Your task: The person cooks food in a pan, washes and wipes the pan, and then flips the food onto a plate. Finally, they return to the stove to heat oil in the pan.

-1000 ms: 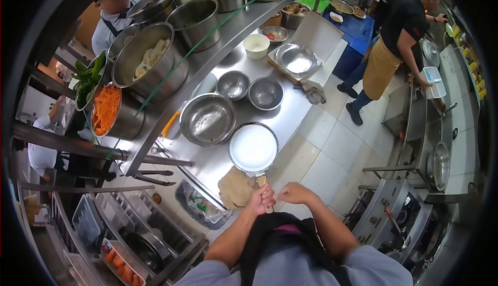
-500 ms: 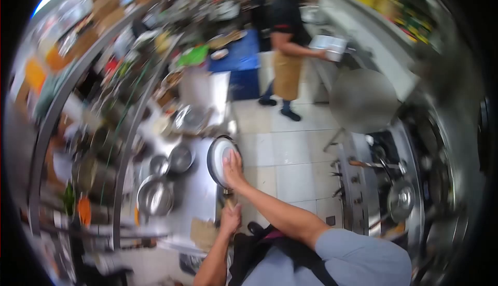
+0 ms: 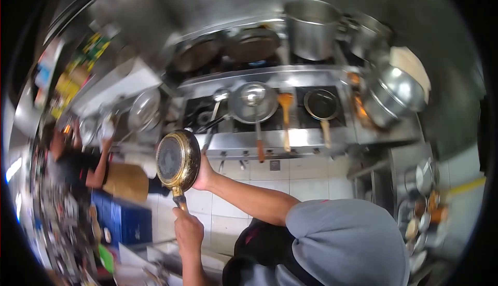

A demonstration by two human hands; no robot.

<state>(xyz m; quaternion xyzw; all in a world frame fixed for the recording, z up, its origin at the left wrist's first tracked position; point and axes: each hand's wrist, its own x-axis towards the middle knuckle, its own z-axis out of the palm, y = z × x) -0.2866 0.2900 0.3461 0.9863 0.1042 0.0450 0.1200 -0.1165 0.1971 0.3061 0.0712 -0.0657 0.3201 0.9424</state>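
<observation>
The left hand (image 3: 188, 234) is wrapped firmly around the handle of a small round frying pan (image 3: 174, 159) with a dark base and a gold-patterned side. The right hand (image 3: 206, 176) reaches behind the pan's rim; its fingers are hidden, so I cannot tell how far they are spread or whether they grasp anything.

The pan has just been turned over. A second ago a white round surface faced up in it by the steel worktable, and half a second ago the right hand lay flat on that white surface. Now the dark underside faces the camera and the white is out of sight. My judgement is that the left hand carries the pan's weight by the handle, while the right probably backs whatever lies against its hidden face.

The person has also turned: the pan is now in mid-air, in front of a stainless-steel range (image 3: 311, 136). On the range are a small black frying pan with a wooden handle (image 3: 321, 104), a flat wooden spatula (image 3: 286, 115) and a shiny steel ladle (image 3: 253, 94). A co-worker in a tan apron (image 3: 126, 181) now appears at the left.
</observation>
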